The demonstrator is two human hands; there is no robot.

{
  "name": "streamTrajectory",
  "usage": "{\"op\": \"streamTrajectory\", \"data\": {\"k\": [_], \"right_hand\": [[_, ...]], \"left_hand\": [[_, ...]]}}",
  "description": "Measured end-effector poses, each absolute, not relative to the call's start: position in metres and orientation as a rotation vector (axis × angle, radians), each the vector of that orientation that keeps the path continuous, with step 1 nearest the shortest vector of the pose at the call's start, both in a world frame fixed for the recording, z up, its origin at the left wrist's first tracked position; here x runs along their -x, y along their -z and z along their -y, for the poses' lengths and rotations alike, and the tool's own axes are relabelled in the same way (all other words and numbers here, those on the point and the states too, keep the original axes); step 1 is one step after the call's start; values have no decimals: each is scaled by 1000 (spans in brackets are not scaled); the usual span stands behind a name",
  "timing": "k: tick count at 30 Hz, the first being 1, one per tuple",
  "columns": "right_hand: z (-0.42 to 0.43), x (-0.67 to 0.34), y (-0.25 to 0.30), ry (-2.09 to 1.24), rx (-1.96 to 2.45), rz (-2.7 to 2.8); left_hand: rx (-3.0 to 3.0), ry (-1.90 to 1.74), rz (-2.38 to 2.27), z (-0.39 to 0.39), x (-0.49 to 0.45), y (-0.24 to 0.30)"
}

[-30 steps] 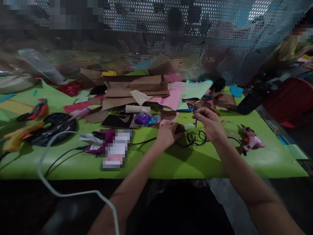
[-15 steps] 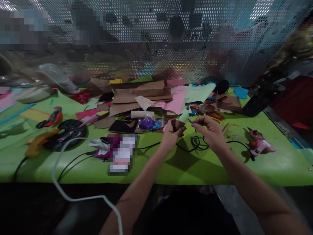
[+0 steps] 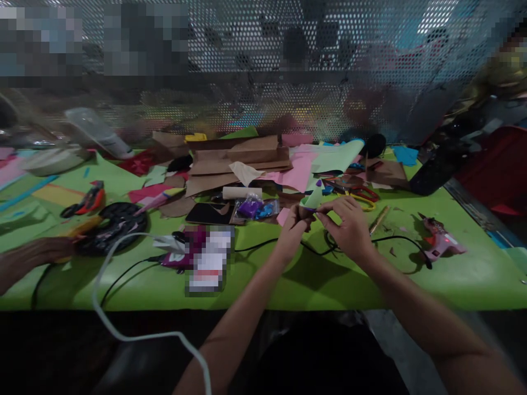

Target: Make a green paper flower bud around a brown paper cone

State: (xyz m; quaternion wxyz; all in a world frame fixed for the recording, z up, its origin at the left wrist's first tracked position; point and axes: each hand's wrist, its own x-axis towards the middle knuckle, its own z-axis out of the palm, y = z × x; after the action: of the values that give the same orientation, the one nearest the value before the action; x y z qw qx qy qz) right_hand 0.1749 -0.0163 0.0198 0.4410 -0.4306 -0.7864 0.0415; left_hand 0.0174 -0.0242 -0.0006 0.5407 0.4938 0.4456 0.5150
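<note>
Both hands meet above the green table (image 3: pixel 263 285) near its middle. My left hand (image 3: pixel 294 227) is closed round the base of a small pale-green paper cone (image 3: pixel 313 196) that points up and away. My right hand (image 3: pixel 348 222) pinches the same cone from the right, fingers pressed to its lower edge where a bit of purple shows. A black cord (image 3: pixel 329 241) loops on the table just under the hands.
A pink glue gun (image 3: pixel 440 241) lies to the right. Brown, pink and green paper sheets (image 3: pixel 247 159) pile behind the hands, with a purple-and-blue packet (image 3: pixel 253 208). Red scissors (image 3: pixel 358 193), a black disc (image 3: pixel 115 222) and another person's hand (image 3: pixel 37 255) at far left.
My right hand moved left and closed onto the cone held by my left hand; the purple piece now sits against the cone. Another person's hand came in at far left.
</note>
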Motion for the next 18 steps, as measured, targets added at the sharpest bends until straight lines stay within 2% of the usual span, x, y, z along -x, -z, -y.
{"op": "streamTrajectory", "data": {"k": [6,18], "right_hand": [[18,-175,-20,53,1079,1995],[19,-174,-19,62,1115,1997]], "left_hand": [[-1144,-1229,-998,24,-16,4],[-1129,-1239,-968,18,-16,14]]}}
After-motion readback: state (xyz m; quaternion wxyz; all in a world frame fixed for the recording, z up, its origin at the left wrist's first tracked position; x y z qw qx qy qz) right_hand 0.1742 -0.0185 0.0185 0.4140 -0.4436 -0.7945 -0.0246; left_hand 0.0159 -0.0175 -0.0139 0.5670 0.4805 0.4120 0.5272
